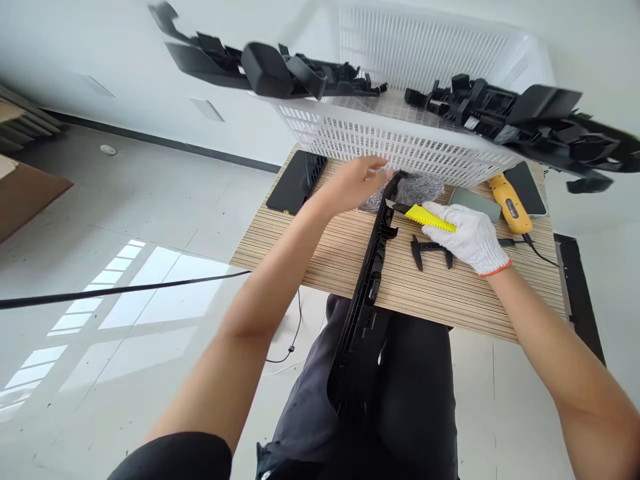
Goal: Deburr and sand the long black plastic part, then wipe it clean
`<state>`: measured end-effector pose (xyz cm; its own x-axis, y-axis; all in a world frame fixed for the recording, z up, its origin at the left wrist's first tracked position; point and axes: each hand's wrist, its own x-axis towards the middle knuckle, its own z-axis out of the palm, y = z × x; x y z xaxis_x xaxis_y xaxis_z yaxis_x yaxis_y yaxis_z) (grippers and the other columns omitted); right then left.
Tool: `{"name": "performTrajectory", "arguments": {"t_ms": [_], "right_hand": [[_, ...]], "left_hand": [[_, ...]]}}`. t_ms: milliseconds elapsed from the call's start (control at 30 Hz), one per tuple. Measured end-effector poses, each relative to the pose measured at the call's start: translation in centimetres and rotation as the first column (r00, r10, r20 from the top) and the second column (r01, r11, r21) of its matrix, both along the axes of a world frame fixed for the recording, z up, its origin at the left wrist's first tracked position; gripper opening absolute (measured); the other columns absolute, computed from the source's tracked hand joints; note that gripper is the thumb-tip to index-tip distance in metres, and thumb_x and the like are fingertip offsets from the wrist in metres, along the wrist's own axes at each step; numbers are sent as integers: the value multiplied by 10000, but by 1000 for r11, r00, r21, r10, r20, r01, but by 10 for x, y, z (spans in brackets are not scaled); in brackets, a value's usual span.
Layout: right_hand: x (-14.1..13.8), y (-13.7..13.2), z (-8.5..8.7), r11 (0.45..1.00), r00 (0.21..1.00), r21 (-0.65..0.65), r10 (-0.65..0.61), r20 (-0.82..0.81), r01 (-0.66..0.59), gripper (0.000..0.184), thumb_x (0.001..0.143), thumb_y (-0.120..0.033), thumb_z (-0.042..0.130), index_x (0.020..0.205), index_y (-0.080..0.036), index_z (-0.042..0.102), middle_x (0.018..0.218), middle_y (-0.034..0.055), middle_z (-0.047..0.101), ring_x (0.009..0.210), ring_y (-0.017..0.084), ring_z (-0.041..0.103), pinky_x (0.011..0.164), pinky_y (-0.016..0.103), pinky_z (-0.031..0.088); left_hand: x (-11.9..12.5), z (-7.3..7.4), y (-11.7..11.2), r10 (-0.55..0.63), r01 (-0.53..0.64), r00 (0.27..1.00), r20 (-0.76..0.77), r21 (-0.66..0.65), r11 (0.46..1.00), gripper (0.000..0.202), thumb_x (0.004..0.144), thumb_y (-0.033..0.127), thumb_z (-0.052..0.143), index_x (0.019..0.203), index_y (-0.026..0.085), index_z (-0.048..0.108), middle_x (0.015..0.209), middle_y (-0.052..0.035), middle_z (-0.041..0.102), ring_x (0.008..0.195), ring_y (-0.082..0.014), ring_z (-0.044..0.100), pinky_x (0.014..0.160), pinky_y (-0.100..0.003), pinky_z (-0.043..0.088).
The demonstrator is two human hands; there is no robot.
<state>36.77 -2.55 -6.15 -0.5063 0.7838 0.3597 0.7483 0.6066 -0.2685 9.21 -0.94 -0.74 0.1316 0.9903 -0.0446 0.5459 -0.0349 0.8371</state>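
Note:
A long black plastic part [373,280] runs from my lap up onto the striped wooden table [310,247]. My right hand [467,237], in a white knit glove, is closed on a yellow-handled utility knife [425,216] whose blade touches the part's far end. My bare left hand [357,181] reaches to a grey knit glove [417,190] lying by the basket; its fingers curl at the glove's edge. Black calipers [430,250] lie under my right hand.
A white plastic basket [400,143] stands at the table's far edge, with black plastic parts [280,67] across its rim on both sides. A dark phone [296,181] lies left, a yellow power tool [509,203] and a tablet [526,188] right. A black cable [120,290] crosses the floor.

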Motion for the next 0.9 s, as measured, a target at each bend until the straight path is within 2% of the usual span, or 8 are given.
{"name": "performTrajectory", "arguments": {"t_ms": [33,100,167,233,333,500,733,900], "right_hand": [[0,1,-1,1000,1000,12,-11,2,11,473,946,-472,675,1353,-234,715,1134,60,803,927,256,767,862,410,630],[1,2,-2,1000,1000,22,-21,-4,21,466,943,-497,664,1354,-284,712,1099,38,807,909,257,771,818,410,635],[2,3,-3,1000,1000,15,-7,-21,7,460,941,-505,658,1352,-306,711,1146,27,801,949,259,774,845,413,634],[2,3,-2,1000,999,-5,9,-38,-9,452,934,-498,666,1340,-306,719,1206,23,787,1000,261,771,894,415,628],[1,3,0,999,1000,-38,-5,-28,4,455,933,-480,664,1339,-284,721,1216,37,784,1016,263,771,920,418,621],[1,2,-1,1000,1000,-12,-13,8,13,467,949,-479,641,1345,-245,721,1192,58,791,1004,257,772,890,381,622],[3,0,-9,987,985,161,-46,164,19,499,978,-530,598,1398,-274,689,1122,61,804,889,246,772,755,341,611],[0,1,-2,992,986,100,-95,138,81,507,970,-512,607,1384,-237,700,1094,81,805,887,257,774,750,352,610]], "left_hand": [[-1,1,-15,-6,9,999,-48,54,998,396,988,422,591,1316,201,611,1353,-111,669,1257,-255,629,1011,-319,520],[3,-4,-47,38,-33,995,-96,51,998,538,972,525,585,1410,216,547,1424,-129,631,1222,-269,650,972,-337,550],[11,-16,-73,58,-57,989,-134,11,998,712,901,575,672,1489,223,478,1452,-143,611,1190,-286,670,965,-369,564],[20,-31,-87,100,-99,981,-163,14,995,719,897,515,700,1514,229,465,1444,-137,624,1233,-300,657,1009,-395,549],[27,-44,-89,123,-118,980,-157,46,992,630,901,471,706,1479,288,537,1352,-80,698,1226,-305,666,982,-392,562],[26,-42,-86,110,-94,980,-167,102,990,410,912,415,688,1311,321,700,1324,-43,709,1172,-292,693,984,-381,567],[27,-42,-89,105,-86,981,-163,124,989,383,907,401,668,1279,327,721,1288,-45,713,1176,-295,692,966,-385,578],[27,-42,-88,110,-92,982,-153,118,989,389,902,393,677,1278,308,726,1278,-49,714,1175,-296,689,943,-378,582]]}}
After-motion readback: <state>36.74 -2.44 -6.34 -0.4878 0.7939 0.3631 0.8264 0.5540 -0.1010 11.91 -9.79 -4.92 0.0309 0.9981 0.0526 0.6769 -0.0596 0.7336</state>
